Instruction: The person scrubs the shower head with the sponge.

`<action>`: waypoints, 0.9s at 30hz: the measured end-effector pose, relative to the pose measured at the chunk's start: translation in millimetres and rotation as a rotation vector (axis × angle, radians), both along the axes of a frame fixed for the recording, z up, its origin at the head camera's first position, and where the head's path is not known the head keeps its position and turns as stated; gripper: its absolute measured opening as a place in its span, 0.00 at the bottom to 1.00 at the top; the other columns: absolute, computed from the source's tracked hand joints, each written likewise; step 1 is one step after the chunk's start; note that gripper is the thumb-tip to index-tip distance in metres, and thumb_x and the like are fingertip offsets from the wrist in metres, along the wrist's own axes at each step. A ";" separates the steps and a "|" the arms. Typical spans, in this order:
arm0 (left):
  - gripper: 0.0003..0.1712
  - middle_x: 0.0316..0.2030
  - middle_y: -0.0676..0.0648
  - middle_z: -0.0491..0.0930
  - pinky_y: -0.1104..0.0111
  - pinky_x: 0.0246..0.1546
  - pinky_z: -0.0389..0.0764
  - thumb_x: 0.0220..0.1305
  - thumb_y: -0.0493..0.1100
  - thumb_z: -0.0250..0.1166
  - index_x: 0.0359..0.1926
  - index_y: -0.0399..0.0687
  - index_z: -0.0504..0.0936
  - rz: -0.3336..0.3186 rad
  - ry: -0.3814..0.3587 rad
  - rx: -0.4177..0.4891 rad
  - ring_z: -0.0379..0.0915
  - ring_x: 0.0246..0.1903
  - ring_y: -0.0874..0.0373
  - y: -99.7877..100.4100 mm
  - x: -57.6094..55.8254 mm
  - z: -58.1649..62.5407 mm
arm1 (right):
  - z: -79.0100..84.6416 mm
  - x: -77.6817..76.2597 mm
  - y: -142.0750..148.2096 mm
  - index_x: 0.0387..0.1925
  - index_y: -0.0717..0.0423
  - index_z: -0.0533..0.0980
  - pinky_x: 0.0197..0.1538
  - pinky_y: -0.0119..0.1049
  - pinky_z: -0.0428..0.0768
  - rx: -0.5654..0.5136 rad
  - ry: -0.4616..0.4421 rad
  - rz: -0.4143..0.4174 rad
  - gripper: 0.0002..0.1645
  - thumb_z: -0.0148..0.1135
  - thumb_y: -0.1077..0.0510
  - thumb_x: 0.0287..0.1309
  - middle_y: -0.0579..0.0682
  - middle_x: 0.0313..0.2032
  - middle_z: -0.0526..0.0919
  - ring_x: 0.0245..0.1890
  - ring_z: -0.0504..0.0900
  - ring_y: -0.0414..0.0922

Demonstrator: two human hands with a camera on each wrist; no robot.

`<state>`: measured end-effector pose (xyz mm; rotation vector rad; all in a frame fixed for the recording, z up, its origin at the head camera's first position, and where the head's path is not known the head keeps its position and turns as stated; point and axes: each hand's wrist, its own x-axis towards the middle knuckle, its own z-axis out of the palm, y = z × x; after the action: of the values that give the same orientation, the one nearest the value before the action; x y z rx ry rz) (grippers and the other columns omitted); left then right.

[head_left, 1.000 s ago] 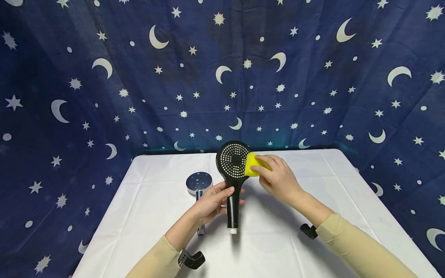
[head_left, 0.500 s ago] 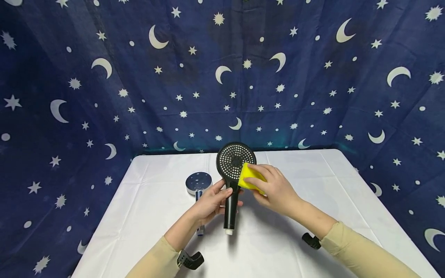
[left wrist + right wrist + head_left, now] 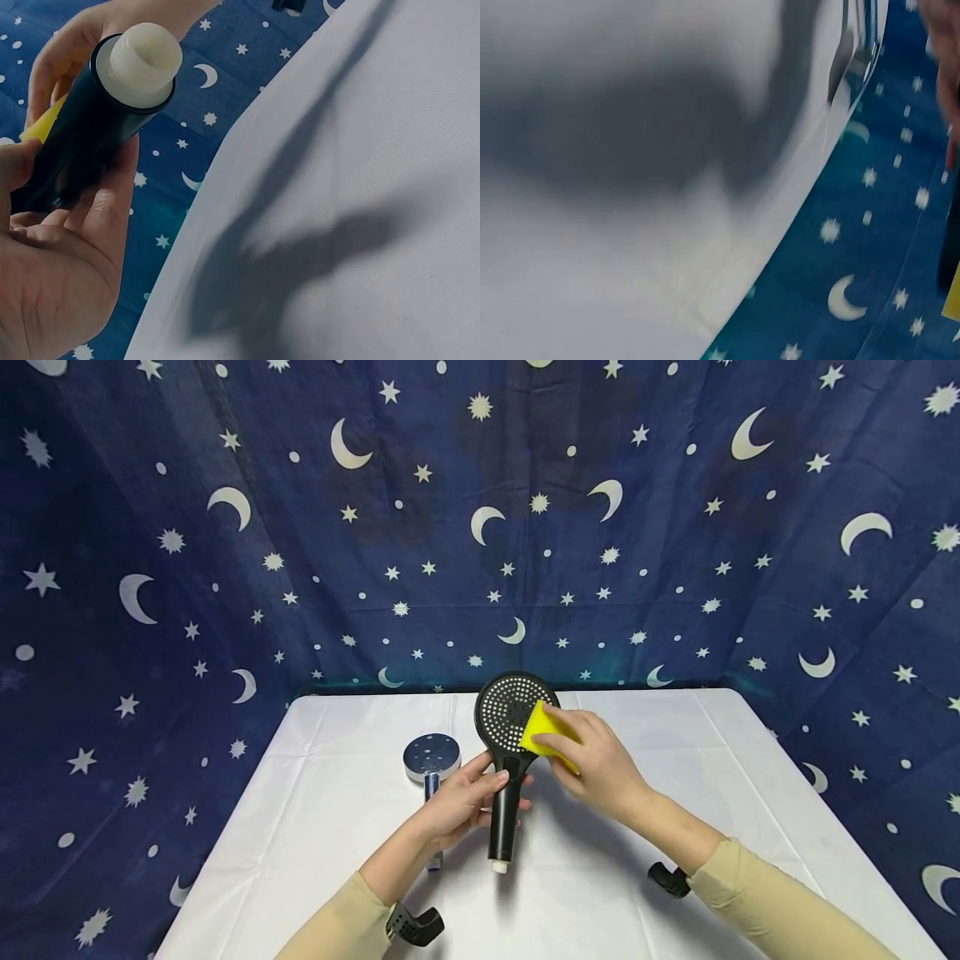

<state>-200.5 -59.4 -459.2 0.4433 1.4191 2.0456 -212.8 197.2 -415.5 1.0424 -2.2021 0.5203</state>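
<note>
My left hand (image 3: 461, 806) grips a black shower head (image 3: 504, 814) by its handle, holding it above the table with the nozzle face toward me. In the left wrist view, the white threaded end (image 3: 146, 56) of the handle points at the camera, and the fingers wrap beneath the handle. A yellow sponge (image 3: 543, 732) is pinched in my right hand (image 3: 603, 768). It touches the lower right part of the nozzle face and covers some of the nozzles. The right wrist view catches only a corner of the sponge (image 3: 953, 300) at its edge.
A chrome shower head (image 3: 431, 756) lies on the white table (image 3: 337, 827), just left of and partly behind my left hand. Beyond the table's far edge hangs a dark blue curtain (image 3: 420, 535) with moons and stars. Shadows of the hands fall on the tabletop.
The sponge went from the right edge of the nozzle face down toward the neck, then back up a little onto the face. The left hand keeps its grip; the handle's tilt shifts slightly.
</note>
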 end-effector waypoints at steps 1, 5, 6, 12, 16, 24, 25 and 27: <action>0.32 0.67 0.32 0.72 0.51 0.49 0.84 0.79 0.47 0.56 0.79 0.61 0.59 0.001 0.000 0.004 0.84 0.50 0.47 0.4 0.6 0.5 | -1.2 3.6 -3.5 0.52 0.50 0.83 0.61 0.52 0.75 0.009 -0.005 0.019 0.21 0.69 0.63 0.55 0.59 0.66 0.75 0.57 0.77 0.58; 0.32 0.67 0.31 0.71 0.51 0.49 0.85 0.80 0.46 0.55 0.79 0.59 0.58 0.002 -0.001 0.008 0.84 0.50 0.47 1.7 2.3 1.1 | -2.6 4.4 -6.9 0.52 0.49 0.83 0.62 0.52 0.76 0.055 0.012 0.077 0.23 0.70 0.65 0.53 0.59 0.67 0.74 0.58 0.76 0.58; 0.32 0.67 0.31 0.71 0.51 0.49 0.85 0.80 0.46 0.55 0.79 0.60 0.58 0.002 -0.005 0.009 0.84 0.50 0.47 1.9 2.8 1.2 | -1.4 1.2 -5.0 0.52 0.49 0.83 0.62 0.52 0.76 0.065 0.024 0.078 0.23 0.70 0.66 0.53 0.59 0.67 0.75 0.58 0.77 0.59; 0.33 0.65 0.33 0.74 0.54 0.48 0.85 0.79 0.48 0.57 0.79 0.62 0.59 -0.009 -0.019 -0.005 0.85 0.49 0.48 4.2 5.5 0.7 | 10.1 -29.0 10.5 0.48 0.52 0.83 0.60 0.58 0.75 -0.010 0.052 -0.044 0.21 0.72 0.69 0.51 0.59 0.64 0.77 0.57 0.76 0.61; 0.32 0.65 0.34 0.74 0.55 0.47 0.85 0.79 0.49 0.56 0.79 0.63 0.59 -0.030 -0.020 -0.020 0.85 0.50 0.49 7.4 5.8 -1.2 | 9.7 -32.3 4.0 0.49 0.54 0.83 0.62 0.58 0.73 -0.090 0.011 -0.103 0.21 0.73 0.69 0.52 0.59 0.63 0.77 0.57 0.76 0.61; 0.32 0.67 0.31 0.71 0.54 0.45 0.86 0.78 0.47 0.58 0.78 0.60 0.61 0.001 -0.008 -0.027 0.84 0.51 0.45 9.4 3.1 -4.6 | 0.4 -3.9 -23.8 0.53 0.47 0.84 0.62 0.50 0.74 -0.032 -0.037 0.034 0.22 0.70 0.64 0.56 0.55 0.65 0.77 0.57 0.76 0.54; 0.32 0.67 0.32 0.71 0.55 0.45 0.86 0.78 0.47 0.58 0.78 0.60 0.60 0.001 -0.004 -0.030 0.83 0.52 0.45 9.7 2.7 -4.9 | 0.9 -3.1 -25.7 0.53 0.47 0.85 0.63 0.49 0.74 -0.031 -0.038 0.038 0.22 0.70 0.64 0.56 0.55 0.65 0.77 0.57 0.76 0.54; 0.34 0.67 0.32 0.72 0.55 0.46 0.86 0.78 0.47 0.59 0.79 0.60 0.59 0.010 0.001 -0.031 0.83 0.52 0.45 10.3 2.3 -5.1 | 1.4 -3.3 -27.8 0.54 0.47 0.85 0.63 0.49 0.74 -0.025 -0.035 0.041 0.22 0.71 0.65 0.57 0.54 0.65 0.77 0.58 0.75 0.54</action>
<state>-198.2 -49.1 -464.3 0.4258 1.4543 2.0290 -216.1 169.4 -414.1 1.0745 -2.2029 0.5870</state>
